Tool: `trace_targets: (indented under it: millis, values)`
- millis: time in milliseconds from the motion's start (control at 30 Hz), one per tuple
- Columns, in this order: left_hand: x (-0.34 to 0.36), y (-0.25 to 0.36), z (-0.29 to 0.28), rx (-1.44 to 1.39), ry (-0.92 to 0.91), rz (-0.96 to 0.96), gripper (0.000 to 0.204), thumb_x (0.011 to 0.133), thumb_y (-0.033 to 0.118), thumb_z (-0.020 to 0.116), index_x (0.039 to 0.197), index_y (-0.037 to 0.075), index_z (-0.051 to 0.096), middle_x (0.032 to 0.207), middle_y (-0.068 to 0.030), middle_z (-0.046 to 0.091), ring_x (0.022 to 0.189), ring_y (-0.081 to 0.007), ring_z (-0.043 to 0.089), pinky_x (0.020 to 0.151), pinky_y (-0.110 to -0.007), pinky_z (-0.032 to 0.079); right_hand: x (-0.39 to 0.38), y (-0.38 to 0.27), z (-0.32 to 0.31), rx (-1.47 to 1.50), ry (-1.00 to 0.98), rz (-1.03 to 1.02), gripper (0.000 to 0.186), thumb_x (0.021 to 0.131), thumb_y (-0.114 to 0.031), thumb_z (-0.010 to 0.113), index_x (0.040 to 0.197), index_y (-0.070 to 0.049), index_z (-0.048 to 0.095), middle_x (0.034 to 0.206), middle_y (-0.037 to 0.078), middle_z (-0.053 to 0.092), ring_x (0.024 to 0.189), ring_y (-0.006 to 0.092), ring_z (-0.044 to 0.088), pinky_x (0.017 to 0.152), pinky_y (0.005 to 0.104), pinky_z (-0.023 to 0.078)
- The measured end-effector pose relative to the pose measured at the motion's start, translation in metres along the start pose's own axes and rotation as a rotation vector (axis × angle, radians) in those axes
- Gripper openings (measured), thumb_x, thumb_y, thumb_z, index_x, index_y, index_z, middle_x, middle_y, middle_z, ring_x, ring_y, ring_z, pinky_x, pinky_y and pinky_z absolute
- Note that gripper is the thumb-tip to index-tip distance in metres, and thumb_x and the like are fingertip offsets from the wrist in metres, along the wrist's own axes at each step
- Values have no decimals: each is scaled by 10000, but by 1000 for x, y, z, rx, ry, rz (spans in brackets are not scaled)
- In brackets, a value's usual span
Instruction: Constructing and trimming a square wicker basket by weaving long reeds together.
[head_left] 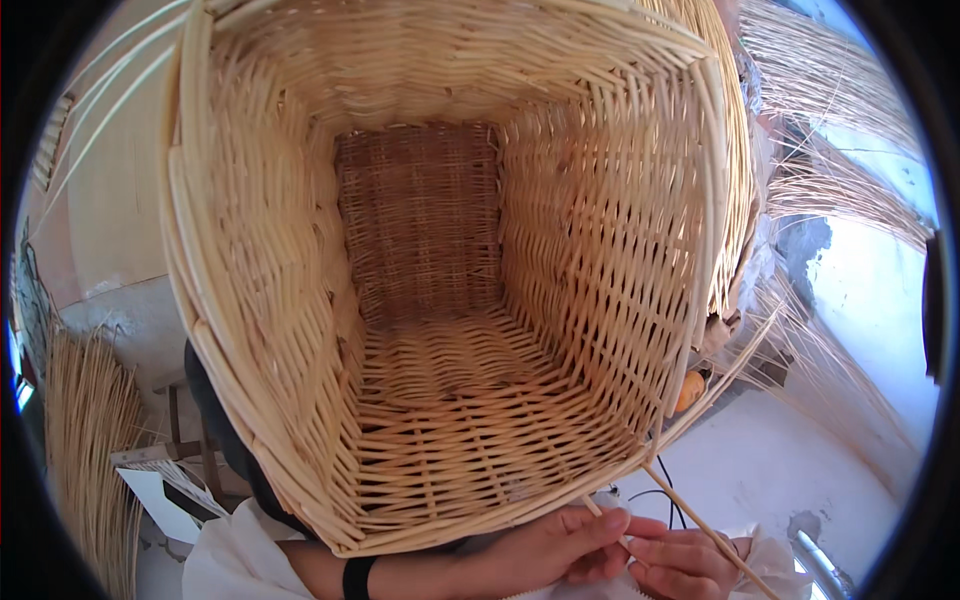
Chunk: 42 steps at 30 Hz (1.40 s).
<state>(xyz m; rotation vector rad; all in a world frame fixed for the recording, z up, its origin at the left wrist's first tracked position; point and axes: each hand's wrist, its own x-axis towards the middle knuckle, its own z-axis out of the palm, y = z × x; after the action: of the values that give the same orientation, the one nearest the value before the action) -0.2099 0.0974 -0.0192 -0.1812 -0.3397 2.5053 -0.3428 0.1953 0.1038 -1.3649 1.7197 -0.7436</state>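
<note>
A tall, woven wicker basket (255,300) fills the middle of the view, its open top toward me and the inside showing. Loose rods stick out from its lower right rim, one long cane (699,516) slanting down past my hands. Just below the near rim, my left hand (585,550) is closed with thumb and fingers on a thin pale reed. My right hand (685,565) is beside it, fingertips pressed together at that reed, partly behind the slanting cane. A black band (356,577) circles my left wrist.
Bundles of long reeds stand at the left (85,440) and lie along the right (830,200). A wooden frame (190,450) and a white sheet (160,500) are at lower left. A small orange object (689,390) and black cord (668,480) show behind the basket's right side.
</note>
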Motion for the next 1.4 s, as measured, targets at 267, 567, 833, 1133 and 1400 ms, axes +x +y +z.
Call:
trace_targets:
  millis: [267,567,833,1133,1400]
  values:
    - [-8,-2,-9,-3,304,-44,521,965,404,388,1239,-27,489,677,25,473,635,-53,424,638,-166,392,12,28,26,-89,101,-17,169,781,-31,659,867,76,561,812,184,611,643,268,623,567,349,529]
    - [-38,4,9,668,343,198,421,808,176,632,1191,50,510,876,-105,623,775,-242,599,663,-365,495,7,46,52,-186,320,-16,236,686,37,705,874,-20,575,924,147,651,669,259,635,577,304,512]
    - [-38,13,11,2587,995,922,366,751,248,630,1065,63,592,751,-25,589,649,-176,566,592,-314,429,19,31,42,-332,334,-231,262,721,19,683,926,-78,552,898,110,656,807,286,636,675,358,515]
    - [-41,40,62,2706,1047,1019,190,764,255,639,884,112,598,689,-32,581,610,-253,590,547,-374,471,80,-27,-47,-33,36,-152,217,919,-56,431,1106,18,512,842,93,629,872,188,604,733,296,491]
    - [-23,38,30,2616,1046,1361,176,770,281,632,784,111,588,628,-13,545,578,-190,589,546,-320,467,48,-1,-20,-42,44,-74,186,919,-68,462,1033,-13,598,864,104,652,799,188,642,707,292,521]
